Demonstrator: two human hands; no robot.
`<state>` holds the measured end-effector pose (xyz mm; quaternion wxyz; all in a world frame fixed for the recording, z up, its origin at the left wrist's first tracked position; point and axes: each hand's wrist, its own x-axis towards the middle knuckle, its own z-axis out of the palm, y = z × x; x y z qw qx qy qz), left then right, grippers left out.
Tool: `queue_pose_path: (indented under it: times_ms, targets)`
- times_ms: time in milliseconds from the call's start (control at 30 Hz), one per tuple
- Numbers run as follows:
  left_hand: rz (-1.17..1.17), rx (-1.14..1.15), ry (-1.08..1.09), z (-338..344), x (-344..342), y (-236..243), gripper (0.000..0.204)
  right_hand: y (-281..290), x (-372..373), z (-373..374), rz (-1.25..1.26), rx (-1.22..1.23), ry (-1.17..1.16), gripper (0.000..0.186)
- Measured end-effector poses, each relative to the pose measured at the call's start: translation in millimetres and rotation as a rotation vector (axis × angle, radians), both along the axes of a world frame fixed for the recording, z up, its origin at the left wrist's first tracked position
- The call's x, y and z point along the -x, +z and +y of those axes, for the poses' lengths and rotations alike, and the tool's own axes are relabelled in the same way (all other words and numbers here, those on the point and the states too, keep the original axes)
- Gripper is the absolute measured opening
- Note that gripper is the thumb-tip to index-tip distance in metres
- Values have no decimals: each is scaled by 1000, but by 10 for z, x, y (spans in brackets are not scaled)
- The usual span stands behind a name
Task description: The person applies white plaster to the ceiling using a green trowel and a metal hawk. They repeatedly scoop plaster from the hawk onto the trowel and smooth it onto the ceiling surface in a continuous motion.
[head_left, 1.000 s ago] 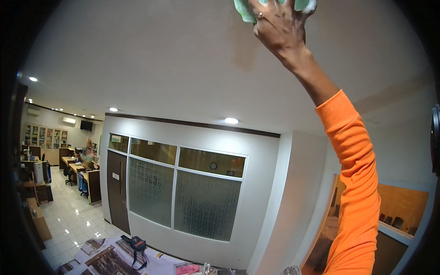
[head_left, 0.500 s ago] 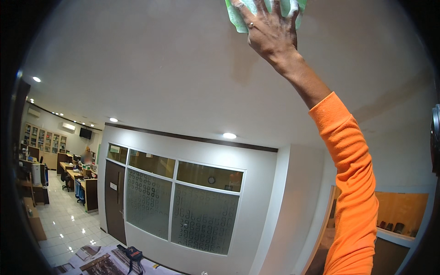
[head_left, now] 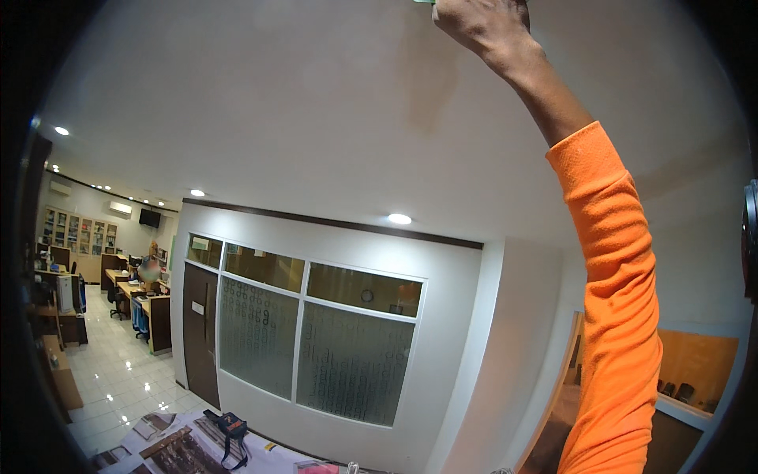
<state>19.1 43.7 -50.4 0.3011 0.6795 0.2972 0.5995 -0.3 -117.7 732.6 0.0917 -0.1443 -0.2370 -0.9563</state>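
My right hand [head_left: 485, 28] is raised at the top edge, its back toward me, on a green cloth [head_left: 423, 2] against the white ceiling [head_left: 300, 87]. Only a small green corner shows beside the hand, and most of the fingertips are cut off by the frame. My arm in an orange sleeve runs up along the right side. A faint brownish patch or shadow lies on the ceiling near the hand. My left hand is out of view.
Below stands a surface under a printed sheet [head_left: 170, 454], with a black bag [head_left: 230, 430] on it. Ahead are a partition with frosted windows [head_left: 351, 363], a door [head_left: 201, 332] and a white column [head_left: 513, 332]. Desks [head_left: 150, 312] and a person [head_left: 148, 268] are far left.
Half a second ago the hand sat a little lower in view with spread fingers on the cloth; now hand and cloth are higher, partly cut off. The room has shifted slightly upward in view.
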Motion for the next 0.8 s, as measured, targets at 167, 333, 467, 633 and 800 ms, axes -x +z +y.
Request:
queue_pose_path:
  times_ms: [167,333,467,633,800]
  targets:
    - [-83,-2,-31,-325,316,471,28,-235,-404,396,141,67,-41,57]
    - [-93,-2,-36,-406,388,552,28,-256,-1191,1072,233,-49,-134,84]
    - [-97,29,-56,-382,327,478,27,-336,-1707,1515,474,47,-184,83]
    - [28,135,-53,-470,454,675,31,-515,-2136,1974,591,144,-145,78]
    - [-9,82,-51,-424,438,524,31,-1035,-2116,1986,561,241,148,77]
